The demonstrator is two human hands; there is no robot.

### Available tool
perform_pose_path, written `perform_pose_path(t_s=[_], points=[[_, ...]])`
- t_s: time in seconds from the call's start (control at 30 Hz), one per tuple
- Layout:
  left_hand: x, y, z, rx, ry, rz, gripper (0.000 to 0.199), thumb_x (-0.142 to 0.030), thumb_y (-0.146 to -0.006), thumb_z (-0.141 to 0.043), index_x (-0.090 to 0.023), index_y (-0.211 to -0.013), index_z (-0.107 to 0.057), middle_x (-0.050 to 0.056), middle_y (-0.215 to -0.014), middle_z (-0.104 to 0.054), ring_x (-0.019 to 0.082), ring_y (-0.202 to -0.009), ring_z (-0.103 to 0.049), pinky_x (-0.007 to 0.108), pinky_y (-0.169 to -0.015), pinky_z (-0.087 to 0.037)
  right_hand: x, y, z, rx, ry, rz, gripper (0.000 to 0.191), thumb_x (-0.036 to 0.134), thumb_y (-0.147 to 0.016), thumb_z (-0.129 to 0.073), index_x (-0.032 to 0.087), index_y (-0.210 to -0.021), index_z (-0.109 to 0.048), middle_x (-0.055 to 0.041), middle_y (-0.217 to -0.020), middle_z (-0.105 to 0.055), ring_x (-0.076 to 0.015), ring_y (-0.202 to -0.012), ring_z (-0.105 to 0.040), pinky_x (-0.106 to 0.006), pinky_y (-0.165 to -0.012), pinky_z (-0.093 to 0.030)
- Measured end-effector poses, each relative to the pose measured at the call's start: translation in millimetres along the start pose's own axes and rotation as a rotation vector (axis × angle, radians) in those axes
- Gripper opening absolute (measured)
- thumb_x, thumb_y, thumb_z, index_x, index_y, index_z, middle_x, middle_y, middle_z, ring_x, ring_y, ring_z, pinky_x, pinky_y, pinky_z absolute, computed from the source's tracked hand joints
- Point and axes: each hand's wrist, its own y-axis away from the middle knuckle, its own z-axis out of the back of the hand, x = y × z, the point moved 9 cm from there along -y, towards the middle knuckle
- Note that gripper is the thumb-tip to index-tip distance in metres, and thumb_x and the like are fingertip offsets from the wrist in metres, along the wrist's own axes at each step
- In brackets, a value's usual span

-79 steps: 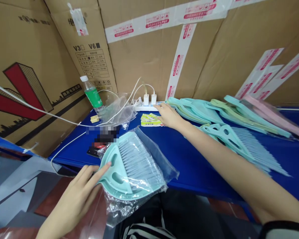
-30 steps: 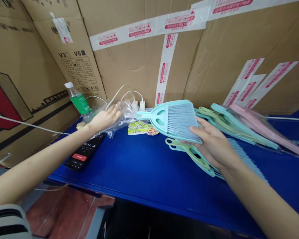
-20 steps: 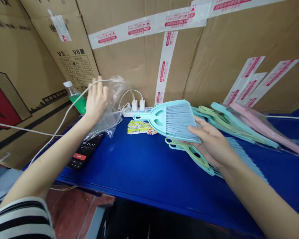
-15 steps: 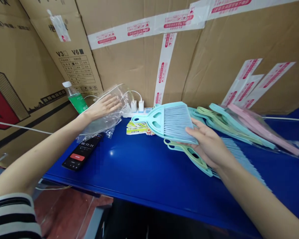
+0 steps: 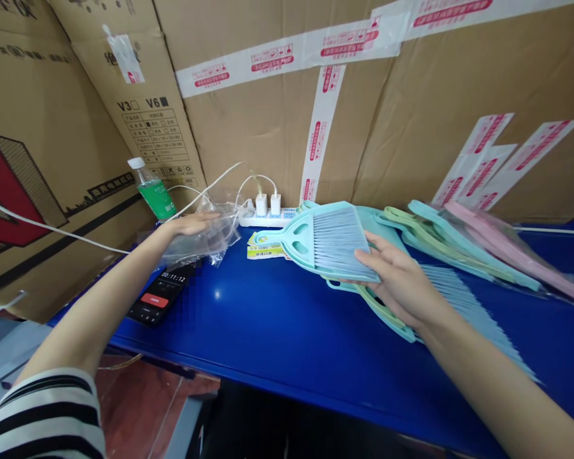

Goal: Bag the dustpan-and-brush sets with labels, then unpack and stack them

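Note:
My right hand (image 5: 397,287) grips a plastic hand broom (image 5: 330,242) with an aqua handle and pale blue-grey bristles, its fingers at the bristle end and the broom held just above the table. Beneath it lies a pile of loose green and aqua hand brooms (image 5: 382,312). My left hand (image 5: 191,224) lies flat and open on a crumpled clear plastic bag (image 5: 205,239) at the back of the table. A white cable runs past that hand and across the bag.
The blue table (image 5: 268,331) has a black phone (image 5: 160,296) showing a running timer, yellow labels (image 5: 265,250), a white power strip (image 5: 263,220) with chargers, and a green-labelled bottle (image 5: 150,194). Bagged pink and green brooms (image 5: 497,242) lie right. Taped cardboard forms the back wall.
My left hand has come down from the raised bag and now rests on it, flattening it. The broom, earlier bagged near my lap, is out of the bag and in my right hand.

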Motion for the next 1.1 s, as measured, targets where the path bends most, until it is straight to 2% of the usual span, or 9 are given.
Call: perform_pose_path(t_s=[0.1,0.17,0.3,0.47,0.63,0.7,0.83,0.97,1.1], points=[[7,-10,-21.6,0.212,0.087,0.054,0.059,-0.055,-0.1,-0.029,-0.015,-0.139,-0.049,0.011,-0.148,-0.046,0.026,-0.136,-0.045,0.037,-0.109,-0.039,1,0,-1,0.009,0.031,0.014,0.052,0.044,-0.079,-0.059,0.029,-0.128,-0.051,-0.0101,-0.112,-0.07,-0.0315,-0.095,-0.069,-0.047,-0.071,-0.06],[11,-16,-30.2,0.285,0.125,0.1,0.057,-0.054,-0.099,-0.037,-0.017,-0.142,-0.046,0.013,-0.154,-0.038,0.03,-0.14,-0.038,0.044,-0.112,-0.036,2,-1,0,0.005,0.065,0.023,0.051,0.046,-0.08,-0.057,0.03,-0.128,-0.052,-0.0101,-0.111,-0.07,-0.0321,-0.094,-0.07,-0.048,-0.07,-0.06],[12,-23,-36.2,0.345,0.173,0.148,0.044,-0.04,-0.095,-0.056,-0.018,-0.133,-0.052,0.013,-0.144,-0.047,0.03,-0.129,-0.049,0.055,-0.106,-0.041,1,-2,-1,0.031,0.131,0.028,0.048,0.046,-0.083,-0.052,0.03,-0.128,-0.054,-0.0101,-0.112,-0.07,-0.032,-0.094,-0.07,-0.048,-0.069,-0.06],[9,-17,-14.5,0.399,0.219,0.122,0.042,-0.035,-0.092,-0.062,-0.017,-0.13,-0.054,0.011,-0.14,-0.051,0.03,-0.125,-0.052,0.054,-0.103,-0.045,-3,-1,-5,0.056,0.084,0.011,0.05,0.039,-0.086,-0.049,0.029,-0.135,-0.047,-0.0107,-0.116,-0.07,-0.031,-0.095,-0.07,-0.047,-0.07,-0.06],[10,-4,18.9,0.412,0.258,0.098,0.085,-0.037,-0.077,-0.073,-0.01,-0.146,-0.033,0.017,-0.154,-0.036,0.031,-0.139,-0.039,0.043,-0.114,-0.034,-1,-1,-5,0.081,0.081,0.033,0.049,0.037,-0.088,-0.047,0.029,-0.136,-0.046,-0.0105,-0.117,-0.07,-0.0302,-0.096,-0.07,-0.046,-0.071,-0.06],[3,-2,33.1,0.35,0.261,0.1,0.089,-0.046,-0.079,-0.069,-0.009,-0.149,-0.028,0.019,-0.157,-0.028,0.032,-0.143,-0.033,0.044,-0.117,-0.03,0,-1,-5,0.093,0.094,0.042,0.049,0.038,-0.089,-0.047,0.03,-0.137,-0.046,-0.0105,-0.117,-0.07,-0.0301,-0.097,-0.07,-0.046,-0.071,-0.06],[-51,5,61.2,0.094,0.265,0.009,0.085,-0.056,-0.087,-0.055,-0.014,-0.152,-0.021,0.016,-0.161,-0.019,0.029,-0.148,-0.021,0.043,-0.121,-0.02,-2,-1,-6,0.091,0.126,0.041,0.052,0.041,-0.088,-0.047,0.029,-0.138,-0.045,-0.0107,-0.118,-0.069,-0.0294,-0.098,-0.069,-0.045,-0.071,-0.06],[-136,19,60.5,0.024,0.33,-0.279,0.078,-0.054,-0.088,-0.058,-0.012,-0.147,-0.03,0.022,-0.146,-0.046,0.031,-0.133,-0.048,0.048,-0.111,-0.039,-1,1,-9,0.118,0.148,0.048,0.051,0.045,-0.086,-0.049,0.03,-0.134,-0.048,-0.0093,-0.112,-0.071,-0.0287,-0.095,-0.07,-0.045,-0.073,-0.059],[-160,22,50.0,0.025,0.358,-0.248,0.046,-0.033,-0.096,-0.05,-0.012,-0.136,-0.042,0.016,-0.126,-0.065,0.028,-0.113,-0.065,0.042,-0.096,-0.051,7,4,-2,0.134,0.275,0.081,0.05,0.05,-0.089,-0.046,0.028,-0.133,-0.05,-0.0091,-0.108,-0.071,-0.0292,-0.092,-0.07,-0.046,-0.072,-0.06]])
